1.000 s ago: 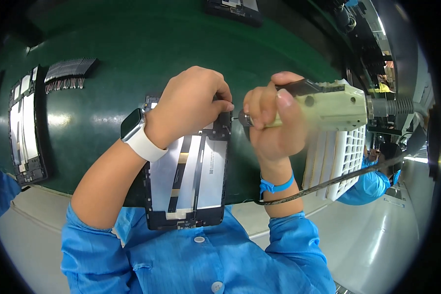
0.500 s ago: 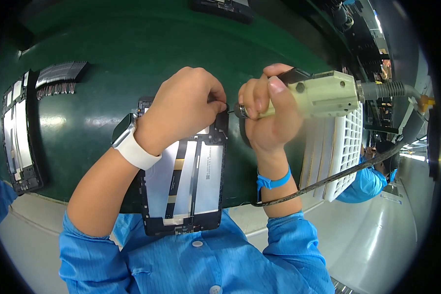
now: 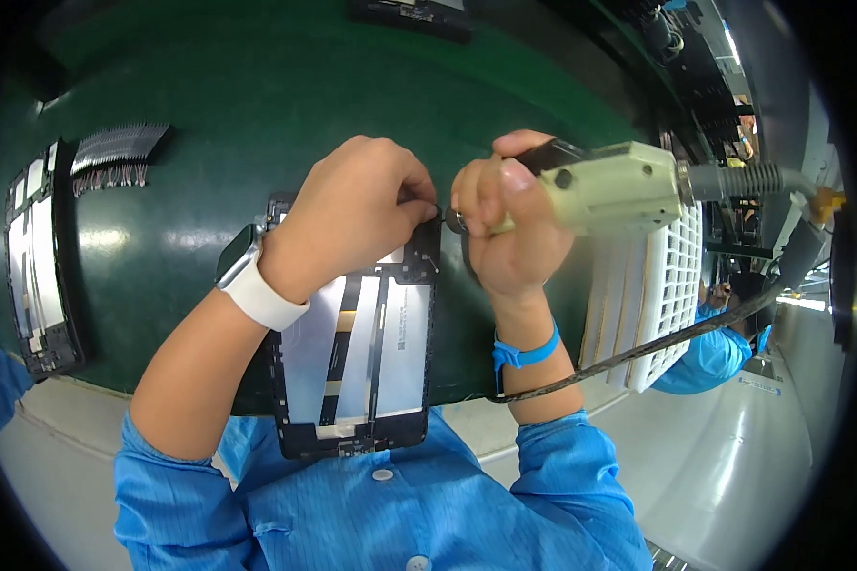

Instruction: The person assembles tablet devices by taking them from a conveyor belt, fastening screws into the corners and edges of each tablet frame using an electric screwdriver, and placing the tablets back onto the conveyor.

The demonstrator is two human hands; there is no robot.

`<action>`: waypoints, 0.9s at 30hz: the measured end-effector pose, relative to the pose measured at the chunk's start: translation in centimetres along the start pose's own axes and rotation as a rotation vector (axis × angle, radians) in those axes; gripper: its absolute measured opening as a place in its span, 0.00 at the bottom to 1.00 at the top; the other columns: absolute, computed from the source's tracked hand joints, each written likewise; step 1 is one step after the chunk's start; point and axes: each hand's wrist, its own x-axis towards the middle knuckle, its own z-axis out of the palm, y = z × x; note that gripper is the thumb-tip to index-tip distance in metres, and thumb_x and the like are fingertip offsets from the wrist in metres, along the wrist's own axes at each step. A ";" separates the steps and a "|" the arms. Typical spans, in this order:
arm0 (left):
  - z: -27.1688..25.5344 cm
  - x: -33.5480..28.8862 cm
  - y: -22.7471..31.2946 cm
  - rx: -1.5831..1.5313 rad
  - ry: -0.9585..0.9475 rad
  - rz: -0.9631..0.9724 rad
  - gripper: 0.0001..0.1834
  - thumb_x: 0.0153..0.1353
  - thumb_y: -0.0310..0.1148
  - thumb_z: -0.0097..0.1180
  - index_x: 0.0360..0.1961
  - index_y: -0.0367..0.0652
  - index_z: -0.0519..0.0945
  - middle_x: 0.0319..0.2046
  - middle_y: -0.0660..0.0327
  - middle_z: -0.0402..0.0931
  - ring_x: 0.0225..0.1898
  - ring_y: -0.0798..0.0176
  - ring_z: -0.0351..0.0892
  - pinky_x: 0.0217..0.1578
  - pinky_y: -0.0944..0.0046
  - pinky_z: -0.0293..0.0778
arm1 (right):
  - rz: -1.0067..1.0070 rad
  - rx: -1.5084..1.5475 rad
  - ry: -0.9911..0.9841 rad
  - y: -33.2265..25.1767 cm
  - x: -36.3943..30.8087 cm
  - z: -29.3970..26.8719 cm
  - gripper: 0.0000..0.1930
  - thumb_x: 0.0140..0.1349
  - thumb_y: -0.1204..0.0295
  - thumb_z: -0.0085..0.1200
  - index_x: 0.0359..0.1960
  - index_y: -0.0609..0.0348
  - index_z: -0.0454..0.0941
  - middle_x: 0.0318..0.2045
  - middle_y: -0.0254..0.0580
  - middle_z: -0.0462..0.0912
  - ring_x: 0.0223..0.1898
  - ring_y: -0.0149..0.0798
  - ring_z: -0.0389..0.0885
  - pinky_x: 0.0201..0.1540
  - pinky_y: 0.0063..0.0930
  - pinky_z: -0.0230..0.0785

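Note:
An opened tablet (image 3: 409,314), its black frame showing pale battery panels and dark ribbon cables, lies at the table's near edge, its bottom end overhanging toward me. My left hand (image 3: 362,205) reaches across its upper part. The thumb and fingertips pinch together at its upper right corner, and whatever they hold is hidden. In a closed grip, my right hand (image 3: 514,214) has a pale yellow-green corded hand tool (image 3: 619,190). The tool's narrow tip points left, close by my left fingertips at that corner. Whether the tip touches the tablet, I cannot tell.
On the green table (image 3: 209,86), another opened tablet (image 3: 33,257) and a row of small dark parts with wires (image 3: 119,157) lie left. A dark device (image 3: 419,14) sits far back. A white grid tray (image 3: 671,295) stands right, and the tool's cable (image 3: 657,338) crosses my right forearm.
My right hand and the tool have shifted a little left, bringing the tip nearer to my left fingertips. My left hand stays pinched at nearly the same spot.

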 end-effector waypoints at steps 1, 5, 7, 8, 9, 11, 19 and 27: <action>-0.1 -0.2 -0.2 0.013 0.014 0.020 0.04 0.52 0.23 0.67 0.29 0.33 0.86 0.25 0.51 0.82 0.27 0.54 0.82 0.31 0.61 0.76 | -0.006 -0.003 0.002 -0.2 0.3 -0.4 0.08 0.63 0.80 0.53 0.44 0.66 0.74 0.18 0.35 0.71 0.16 0.28 0.67 0.21 0.24 0.60; -0.2 -0.2 0.1 -0.003 0.000 0.023 0.04 0.52 0.21 0.66 0.30 0.32 0.85 0.28 0.52 0.82 0.30 0.56 0.83 0.34 0.62 0.78 | -0.196 0.034 0.053 -2.5 0.9 -3.5 0.11 0.65 0.75 0.51 0.46 0.69 0.74 0.16 0.34 0.67 0.15 0.29 0.64 0.23 0.30 0.62; 0.0 0.0 0.1 -0.021 -0.004 0.020 0.04 0.53 0.21 0.66 0.30 0.32 0.85 0.28 0.52 0.82 0.30 0.56 0.83 0.34 0.62 0.78 | -0.162 -0.041 0.141 -1.6 0.7 -5.2 0.10 0.64 0.77 0.50 0.45 0.69 0.73 0.16 0.34 0.66 0.15 0.29 0.63 0.22 0.30 0.61; -0.1 -0.1 0.0 -0.031 -0.010 0.009 0.04 0.53 0.20 0.66 0.31 0.31 0.85 0.28 0.53 0.82 0.29 0.57 0.83 0.34 0.62 0.78 | -0.128 -0.055 0.193 -1.2 0.6 -5.2 0.09 0.64 0.78 0.49 0.45 0.69 0.74 0.16 0.35 0.67 0.14 0.29 0.64 0.22 0.29 0.61; -0.1 -0.1 0.0 -0.031 -0.018 0.009 0.04 0.53 0.20 0.66 0.31 0.31 0.85 0.28 0.53 0.82 0.29 0.57 0.83 0.34 0.62 0.78 | -0.127 -0.055 0.201 -1.0 0.7 -5.1 0.09 0.64 0.78 0.49 0.45 0.69 0.74 0.16 0.35 0.67 0.14 0.29 0.64 0.22 0.29 0.61; -0.3 -0.1 0.0 -0.041 -0.017 -0.006 0.04 0.53 0.20 0.65 0.31 0.31 0.85 0.27 0.53 0.81 0.29 0.58 0.82 0.34 0.63 0.77 | -0.110 -0.096 0.188 -0.7 1.1 -5.0 0.08 0.64 0.78 0.49 0.44 0.69 0.74 0.16 0.35 0.67 0.15 0.30 0.64 0.22 0.28 0.61; -0.4 -0.3 0.1 -0.053 -0.032 -0.022 0.04 0.54 0.19 0.65 0.32 0.31 0.85 0.27 0.54 0.81 0.28 0.60 0.81 0.33 0.64 0.77 | -0.067 -0.146 0.173 -0.6 0.7 -4.6 0.07 0.64 0.78 0.50 0.41 0.68 0.74 0.15 0.35 0.68 0.14 0.29 0.64 0.20 0.26 0.60; -0.4 -0.2 0.0 -0.058 -0.036 -0.024 0.05 0.53 0.19 0.65 0.32 0.30 0.85 0.27 0.53 0.81 0.28 0.60 0.81 0.32 0.64 0.77 | -0.057 -0.146 0.171 -0.6 0.7 -4.5 0.05 0.63 0.78 0.51 0.39 0.66 0.74 0.15 0.34 0.68 0.14 0.28 0.64 0.19 0.26 0.59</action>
